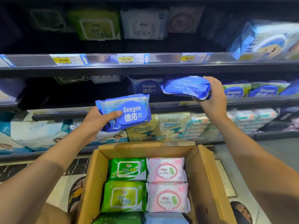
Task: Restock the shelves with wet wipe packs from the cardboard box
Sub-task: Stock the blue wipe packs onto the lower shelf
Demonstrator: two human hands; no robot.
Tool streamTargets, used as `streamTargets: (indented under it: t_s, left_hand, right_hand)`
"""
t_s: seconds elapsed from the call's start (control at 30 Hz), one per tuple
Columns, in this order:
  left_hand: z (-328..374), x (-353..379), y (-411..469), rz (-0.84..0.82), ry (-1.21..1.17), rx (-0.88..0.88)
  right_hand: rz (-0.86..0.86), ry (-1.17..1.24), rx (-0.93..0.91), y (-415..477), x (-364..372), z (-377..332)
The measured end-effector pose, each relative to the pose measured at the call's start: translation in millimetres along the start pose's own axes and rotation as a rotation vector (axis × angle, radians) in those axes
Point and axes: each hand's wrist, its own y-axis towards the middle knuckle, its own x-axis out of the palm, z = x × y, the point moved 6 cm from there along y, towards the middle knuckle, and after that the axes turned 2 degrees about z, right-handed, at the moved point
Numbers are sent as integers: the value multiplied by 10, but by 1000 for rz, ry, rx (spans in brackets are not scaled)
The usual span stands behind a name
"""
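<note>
My left hand (99, 118) grips a blue Deeyeo wet wipe pack (129, 110) face-up, in front of the middle shelf. My right hand (212, 96) holds a second blue Deeyeo pack (186, 86) turned upside down, at the mouth of the middle shelf beside another Deeyeo pack (148, 88) standing there. Below my arms the open cardboard box (205, 180) holds green packs (127, 168) on its left and pink packs (166, 169) on its right, with more underneath.
The middle shelf edge (161, 105) runs across the view; more Deeyeo packs (258, 91) stand to the right. The upper shelf rail (105, 59) carries price tags, with green and white packs above. The lower shelf holds large white and yellow packs (173, 125). My sandalled feet flank the box.
</note>
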Motion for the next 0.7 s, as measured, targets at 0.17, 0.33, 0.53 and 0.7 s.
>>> streamTargets:
  t_s: [0.17, 0.33, 0.53, 0.7]
  left_hand:
    - [6, -2, -15, -8, 18, -7]
    - [20, 0, -26, -1, 16, 3]
    - [-8, -16, -19, 13, 37, -18]
    - [-14, 0, -34, 5, 64, -12]
  right_hand:
    - [-134, -29, 119, 166, 130, 221]
    - [-308, -53, 222, 207, 257, 395]
    - [-352, -97, 434, 201, 268, 464]
    - [-332, -143, 481, 182, 291, 447]
